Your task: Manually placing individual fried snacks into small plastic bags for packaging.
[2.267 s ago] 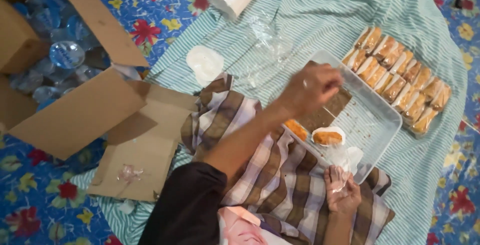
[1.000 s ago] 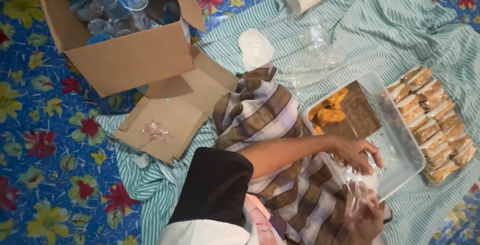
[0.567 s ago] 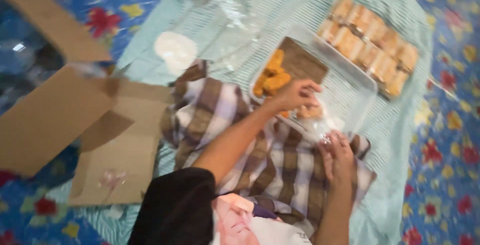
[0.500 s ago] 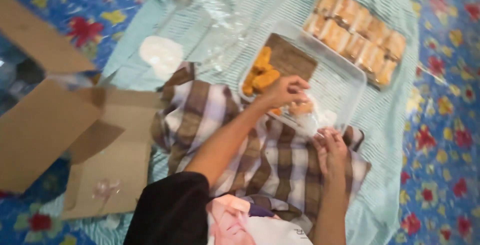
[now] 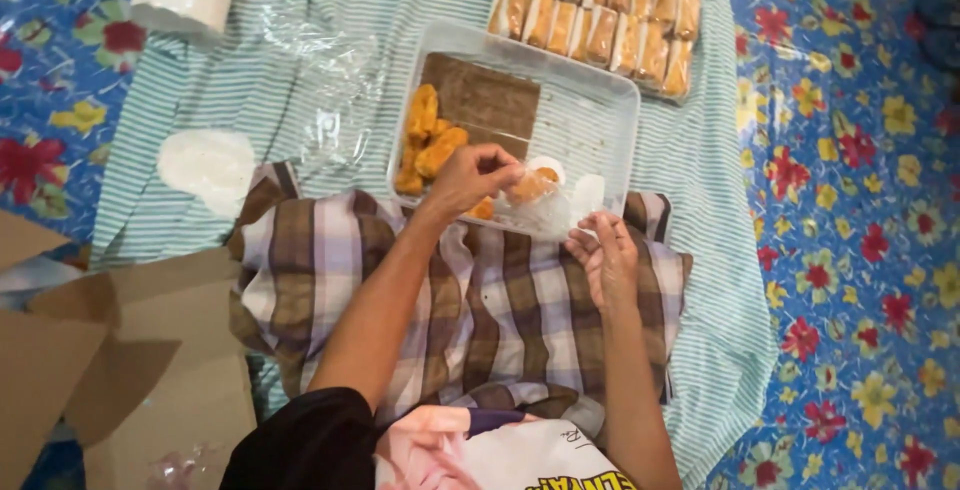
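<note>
Packing is at an early stage: left hand (image 5: 470, 175) fingers pinch a fried snack (image 5: 530, 186) into the clear plastic bag (image 5: 555, 212) held by right hand (image 5: 603, 255), with several fried pieces (image 5: 425, 140) left in the clear tray (image 5: 600, 120).

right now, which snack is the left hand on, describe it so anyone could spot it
Start at the clear plastic tray on the striped cloth. At its near edge, the left hand fingers pinch an orange fried piece in thin clear wrap, apart from the bare fried pile to the left.
</note>
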